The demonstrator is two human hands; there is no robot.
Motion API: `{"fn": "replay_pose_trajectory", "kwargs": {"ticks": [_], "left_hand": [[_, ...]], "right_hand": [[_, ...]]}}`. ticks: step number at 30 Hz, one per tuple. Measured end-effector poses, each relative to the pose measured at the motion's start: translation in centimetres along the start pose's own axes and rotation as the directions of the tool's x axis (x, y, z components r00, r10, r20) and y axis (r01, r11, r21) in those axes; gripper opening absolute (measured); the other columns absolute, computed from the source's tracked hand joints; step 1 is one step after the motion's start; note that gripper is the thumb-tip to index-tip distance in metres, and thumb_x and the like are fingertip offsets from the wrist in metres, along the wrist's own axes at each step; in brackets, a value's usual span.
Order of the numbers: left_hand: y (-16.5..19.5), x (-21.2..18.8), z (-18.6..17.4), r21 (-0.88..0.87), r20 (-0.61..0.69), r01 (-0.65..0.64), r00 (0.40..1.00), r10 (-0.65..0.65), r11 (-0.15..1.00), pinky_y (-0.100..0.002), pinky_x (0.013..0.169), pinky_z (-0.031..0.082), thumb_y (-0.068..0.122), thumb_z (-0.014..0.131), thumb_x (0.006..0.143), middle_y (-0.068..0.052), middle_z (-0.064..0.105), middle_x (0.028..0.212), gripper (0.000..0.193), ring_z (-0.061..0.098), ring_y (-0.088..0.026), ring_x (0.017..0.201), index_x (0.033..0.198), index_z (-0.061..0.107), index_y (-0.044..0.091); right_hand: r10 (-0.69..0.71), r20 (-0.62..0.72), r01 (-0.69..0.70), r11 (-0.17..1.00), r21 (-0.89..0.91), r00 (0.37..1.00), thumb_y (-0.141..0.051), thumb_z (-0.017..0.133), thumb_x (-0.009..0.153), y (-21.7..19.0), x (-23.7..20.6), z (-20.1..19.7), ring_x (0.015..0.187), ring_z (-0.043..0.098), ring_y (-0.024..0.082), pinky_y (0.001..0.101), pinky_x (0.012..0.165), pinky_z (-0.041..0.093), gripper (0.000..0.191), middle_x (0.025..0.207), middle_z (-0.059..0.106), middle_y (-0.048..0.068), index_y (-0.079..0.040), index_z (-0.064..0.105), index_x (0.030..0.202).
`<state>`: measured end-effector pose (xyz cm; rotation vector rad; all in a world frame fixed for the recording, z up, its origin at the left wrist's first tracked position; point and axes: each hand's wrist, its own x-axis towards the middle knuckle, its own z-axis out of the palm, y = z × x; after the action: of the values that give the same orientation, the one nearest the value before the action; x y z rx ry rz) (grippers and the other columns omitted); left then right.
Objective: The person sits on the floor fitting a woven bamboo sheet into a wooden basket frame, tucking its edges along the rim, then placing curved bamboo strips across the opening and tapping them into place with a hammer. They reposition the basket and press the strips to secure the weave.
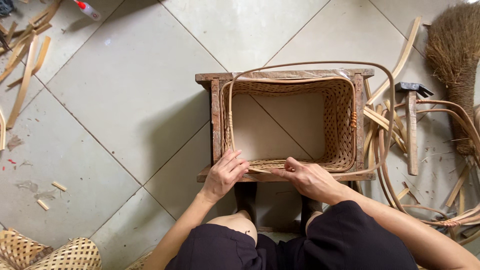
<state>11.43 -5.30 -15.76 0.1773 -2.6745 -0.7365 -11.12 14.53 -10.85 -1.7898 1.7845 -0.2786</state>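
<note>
A rectangular woven bamboo frame (pixel 345 125) with no bottom sits inside a worn wooden mould (pixel 285 75) on the tiled floor. A long thin cane strip (pixel 320 64) loops over the far rim and down the right side. My left hand (pixel 226 174) rests on the near left corner of the woven rim, fingers curled over it. My right hand (pixel 307 177) pinches the near rim and the cane strip end at the front edge.
A hammer (pixel 411 125) lies right of the mould among curved cane strips (pixel 385 130). A broom (pixel 455 60) is at the far right. Bamboo slats (pixel 25 55) lie top left, woven pieces (pixel 55 252) bottom left, a small bottle (pixel 87 9) at top.
</note>
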Motion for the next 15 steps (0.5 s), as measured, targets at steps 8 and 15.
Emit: {"fn": "replay_pose_trajectory", "kwargs": {"ticks": [8, 15], "left_hand": [[-1.0, -0.6, 0.0, -0.049, -0.025, 0.032, 0.999, -0.033, 0.998, -0.049, 0.117, 0.044, 0.015, 0.076, 0.089, -0.003, 0.068, 0.101, 0.014, 0.065, -0.023, 0.11, 0.099, 0.072, 0.007], [-1.2, -1.5, -0.4, 0.014, -0.015, 0.075, 0.997, -0.075, 0.997, -0.045, 0.119, 0.043, 0.014, 0.073, 0.092, -0.005, 0.066, 0.102, 0.011, 0.063, -0.024, 0.113, 0.1, 0.071, 0.008]], "right_hand": [[0.016, 0.114, -0.024, 0.997, 0.07, 0.993, -0.006, 0.064, 0.088, -0.8, 1.9, -1.9, 0.065, 0.069, 0.029, 0.0427, 0.064, 0.058, 0.051, 0.106, 0.06, 0.011, -0.021, 0.064, 0.137], [-0.276, -0.034, 0.278, 0.957, 0.083, 0.961, -0.017, 0.067, 0.088, 1.2, 4.8, -1.9, 0.085, 0.07, 0.03, 0.0409, 0.075, 0.059, 0.041, 0.1, 0.066, 0.008, -0.017, 0.07, 0.129]]}}
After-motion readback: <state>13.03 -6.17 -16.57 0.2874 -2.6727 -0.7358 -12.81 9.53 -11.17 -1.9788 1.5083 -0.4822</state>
